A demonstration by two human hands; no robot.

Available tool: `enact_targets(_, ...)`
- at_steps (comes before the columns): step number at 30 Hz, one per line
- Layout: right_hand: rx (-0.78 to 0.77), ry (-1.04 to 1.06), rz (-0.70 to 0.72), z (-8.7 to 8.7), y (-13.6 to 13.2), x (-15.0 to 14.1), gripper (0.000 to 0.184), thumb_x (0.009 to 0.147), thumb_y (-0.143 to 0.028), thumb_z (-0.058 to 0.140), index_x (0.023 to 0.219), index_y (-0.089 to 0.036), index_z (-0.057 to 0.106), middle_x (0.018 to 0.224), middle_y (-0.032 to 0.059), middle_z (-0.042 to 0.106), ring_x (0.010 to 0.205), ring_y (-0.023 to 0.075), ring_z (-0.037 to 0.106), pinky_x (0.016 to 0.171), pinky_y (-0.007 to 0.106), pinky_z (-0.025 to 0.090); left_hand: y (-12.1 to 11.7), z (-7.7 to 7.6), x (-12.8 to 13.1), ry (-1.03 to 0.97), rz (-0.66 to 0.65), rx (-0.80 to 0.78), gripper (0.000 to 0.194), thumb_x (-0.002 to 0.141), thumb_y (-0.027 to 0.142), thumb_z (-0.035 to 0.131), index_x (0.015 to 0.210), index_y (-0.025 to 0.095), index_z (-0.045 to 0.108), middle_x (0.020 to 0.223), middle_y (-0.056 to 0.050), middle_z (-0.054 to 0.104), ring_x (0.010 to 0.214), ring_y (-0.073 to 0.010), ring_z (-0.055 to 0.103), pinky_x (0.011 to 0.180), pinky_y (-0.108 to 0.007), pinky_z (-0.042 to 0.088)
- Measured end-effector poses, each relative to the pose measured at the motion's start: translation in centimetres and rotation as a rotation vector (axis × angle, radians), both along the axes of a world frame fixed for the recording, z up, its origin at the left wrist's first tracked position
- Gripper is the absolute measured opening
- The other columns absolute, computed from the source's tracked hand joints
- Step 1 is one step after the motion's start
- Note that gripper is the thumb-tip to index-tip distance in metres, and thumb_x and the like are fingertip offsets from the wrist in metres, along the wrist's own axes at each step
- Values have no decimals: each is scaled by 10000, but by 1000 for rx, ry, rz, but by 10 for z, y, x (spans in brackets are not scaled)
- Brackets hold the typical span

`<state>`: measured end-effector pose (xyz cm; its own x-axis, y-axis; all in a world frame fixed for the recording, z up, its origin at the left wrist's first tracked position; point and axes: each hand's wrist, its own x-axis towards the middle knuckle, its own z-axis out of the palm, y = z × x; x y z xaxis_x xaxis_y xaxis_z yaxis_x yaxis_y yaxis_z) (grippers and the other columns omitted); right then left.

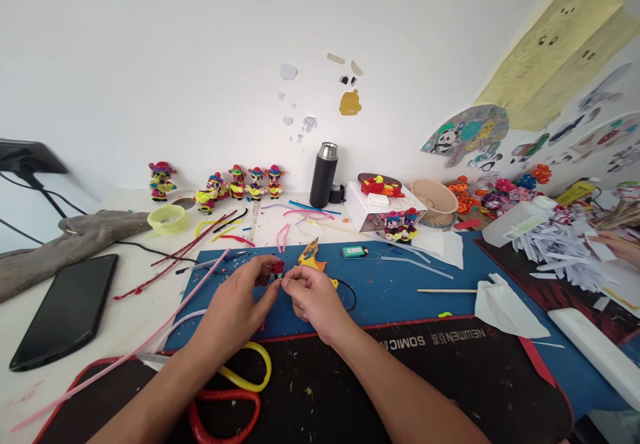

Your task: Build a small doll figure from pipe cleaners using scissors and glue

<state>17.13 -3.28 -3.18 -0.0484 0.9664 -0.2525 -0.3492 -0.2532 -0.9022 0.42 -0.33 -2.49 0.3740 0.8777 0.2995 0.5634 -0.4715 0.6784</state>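
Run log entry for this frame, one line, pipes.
left hand: holds small dark-red piece | right hand: pinched beside it, contact unclear | yellow glue gun: on blue mat | scissors: on black mat

The little piece (277,269) is dark red — the flask (323,179) black.

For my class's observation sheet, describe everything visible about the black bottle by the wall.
The bottle is a tall, slim cylinder with a smooth black body and a shiny silver top that looks like metal; cap or open neck, I cannot tell. It stands on its base on the white table near the wall, left of the white box, appearing slightly tilted. A small, round black object sits by its lower right side, perhaps touching it. Nothing grips it.
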Motion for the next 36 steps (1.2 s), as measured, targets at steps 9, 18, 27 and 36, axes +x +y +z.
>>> enact_targets(9, 6, 6, 10, 2, -2, -1, 310, 746, -406, 812, 816, -198, 594, 479, -137, 365, 400, 46, 226, 377, 217, 157, 0, 7, 0, -41, 21, -99, 323, 931, 409, 548, 1201, 242, 609, 996, -53, 731, 905, -250, 711, 812, -385, 549)
enact_targets(18, 5, -7, 14, 6, -2, -1, 365, 752, -472, 818, 855, -186, 616, 477, -133, 372, 396, 45, 235, 388, 215, 163, 1, 8, 0, -67, 37, -119, 338, 937, 442, 554, 1205, 242, 598, 941, -38, 704, 870, -245, 691, 792, -375, 532)
enact_targets(27, 27, 1, 6, 6, -3, -1, 380, 760, -495, 826, 853, -192, 615, 522, -127, 372, 405, 47, 238, 390, 225, 163, 0, 13, 0, -71, 57, -91, 320, 923, 433, 574, 1177, 244, 622, 918, -29, 723, 855, -246, 715, 757, -352, 550)
enact_targets(36, 31, 2, 17, 4, -3, 0, 369, 776, -489, 817, 869, -190, 620, 533, -125, 372, 412, 48, 236, 401, 229, 161, -1, 11, 0, -50, 65, -100, 326, 937, 431, 561, 1197, 242, 607, 931, -30, 705, 880, -246, 704, 756, -346, 535)
